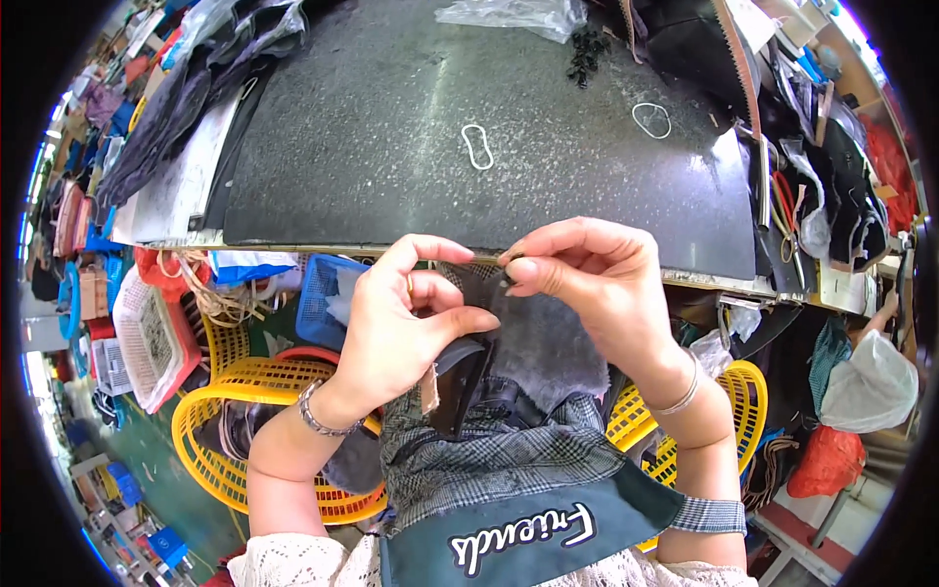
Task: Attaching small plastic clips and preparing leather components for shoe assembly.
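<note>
Dark material [478, 285] is held by the left hand [399, 328] and pinched by the right hand [611, 289]; if loosened, it could be dropped

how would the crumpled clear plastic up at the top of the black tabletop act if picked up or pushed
The clear plastic would probably be floppy, since it lies in loose wrinkles. It looks thin and see-through, so it is likely light for its size. Its shiny surface suggests it might slide easily over the black tabletop.
</note>
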